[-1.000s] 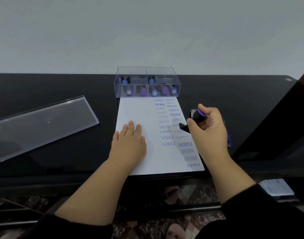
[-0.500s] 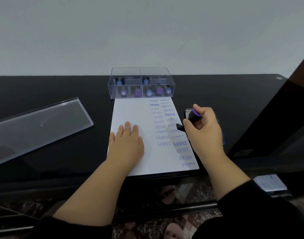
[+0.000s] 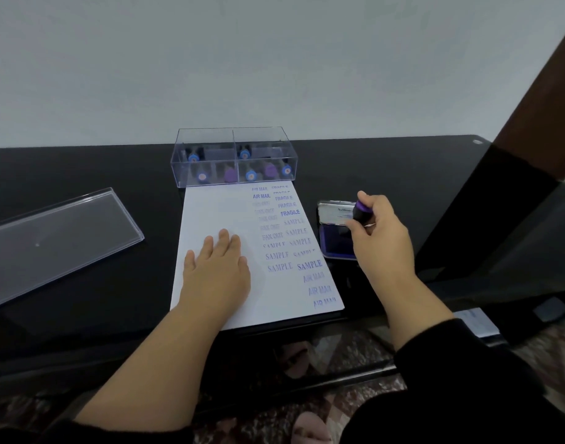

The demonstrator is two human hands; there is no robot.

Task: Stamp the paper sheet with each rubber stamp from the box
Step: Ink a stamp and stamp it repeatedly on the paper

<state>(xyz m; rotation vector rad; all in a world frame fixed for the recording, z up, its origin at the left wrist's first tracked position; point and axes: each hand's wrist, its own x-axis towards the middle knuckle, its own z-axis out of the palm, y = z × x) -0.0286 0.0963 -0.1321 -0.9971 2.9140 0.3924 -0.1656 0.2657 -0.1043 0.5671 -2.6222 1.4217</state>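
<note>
A white paper sheet [image 3: 217, 213] lies on the black table, its right side covered with blue imprints reading AIR MAIL, FRAGILE and SAMPLE. My left hand [image 3: 217, 270] rests flat on the sheet with straight fingers. My right hand [image 3: 379, 238] grips a black rubber stamp with a purple top [image 3: 362, 210] and holds it down over the open blue ink pad [image 3: 334, 241], just right of the sheet. The clear plastic box [image 3: 233, 157] at the sheet's far edge holds several stamps with blue and purple tops.
The box's clear lid [image 3: 53, 235] lies flat at the left on the black table [image 3: 387, 168]. A dark wooden post [image 3: 540, 100] rises at the right. A white wall stands behind the table. A patterned floor shows below the table's front edge.
My right hand has carried the stamp off the sheet's right edge to the right, over the ink pad, which now shows. My left hand stays flat on the sheet.
</note>
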